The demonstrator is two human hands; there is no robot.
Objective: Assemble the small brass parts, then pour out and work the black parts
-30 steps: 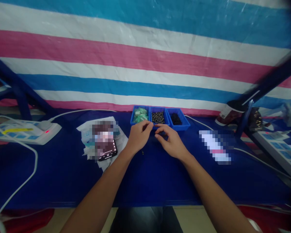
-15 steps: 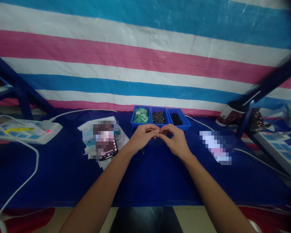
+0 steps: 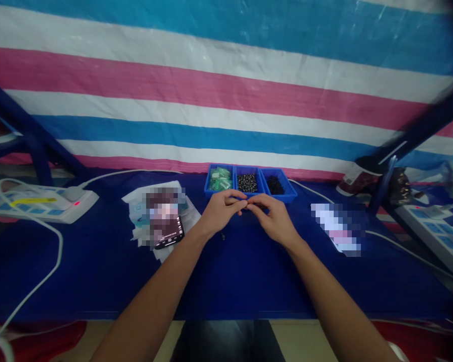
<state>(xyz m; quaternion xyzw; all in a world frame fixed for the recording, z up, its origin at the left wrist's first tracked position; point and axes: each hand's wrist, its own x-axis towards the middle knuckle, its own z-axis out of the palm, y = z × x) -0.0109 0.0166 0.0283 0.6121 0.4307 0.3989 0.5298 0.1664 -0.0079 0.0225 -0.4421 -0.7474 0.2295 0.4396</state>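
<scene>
My left hand (image 3: 222, 210) and my right hand (image 3: 269, 215) meet fingertip to fingertip over the blue table (image 3: 249, 281). Both are closed in a pinch; whatever lies between the fingers is too small and hidden to name. Just beyond them stand three blue bins. The left bin (image 3: 208, 190) holds green and clear pieces (image 3: 221, 178). Small black and brass-coloured parts (image 3: 246, 183) fill the middle one, and thin black pieces (image 3: 274, 185) lie in the right one. A tiny dark part (image 3: 223, 236) rests on the table below my left hand.
To the left, a lit phone (image 3: 168, 236) lies on a white plastic wrapper (image 3: 138, 201). Power strips (image 3: 68, 213) with white cables sit at both sides. A blurred bright phone-like object (image 3: 337, 229) lies at right, near a dark cup (image 3: 357, 178). Striped sheeting hangs behind.
My fingers have shifted slightly and closed a little more tightly together. The bins, the phone and the tiny part on the table stay in place.
</scene>
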